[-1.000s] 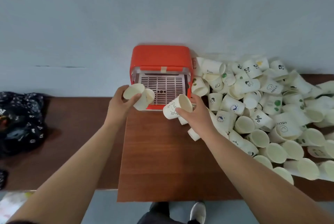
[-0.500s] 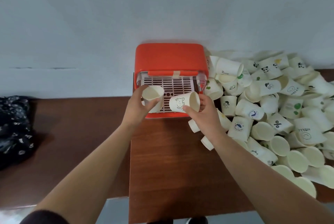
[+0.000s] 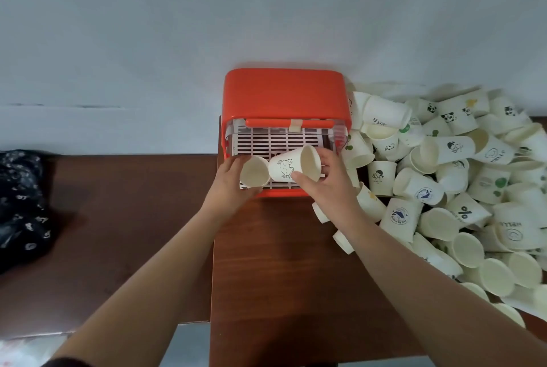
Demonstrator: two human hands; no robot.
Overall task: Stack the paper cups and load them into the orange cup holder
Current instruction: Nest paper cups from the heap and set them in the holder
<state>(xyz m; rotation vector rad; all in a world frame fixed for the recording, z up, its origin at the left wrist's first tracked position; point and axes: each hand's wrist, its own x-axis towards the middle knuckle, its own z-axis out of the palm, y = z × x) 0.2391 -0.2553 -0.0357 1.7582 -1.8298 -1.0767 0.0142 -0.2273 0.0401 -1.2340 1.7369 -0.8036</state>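
Two hands, two held cups, one orange holder, countless loose cups.

Over the orange cup holder, the left hand holds a plain cup touching the bear-printed cup the right hand grips.

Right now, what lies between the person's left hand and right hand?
In the head view, two cups: the plain white paper cup in the left hand and the bear-printed white paper cup in the right hand.

One piled cup shows a "%" sign; the cup beside it reads "HELLO", upside down.
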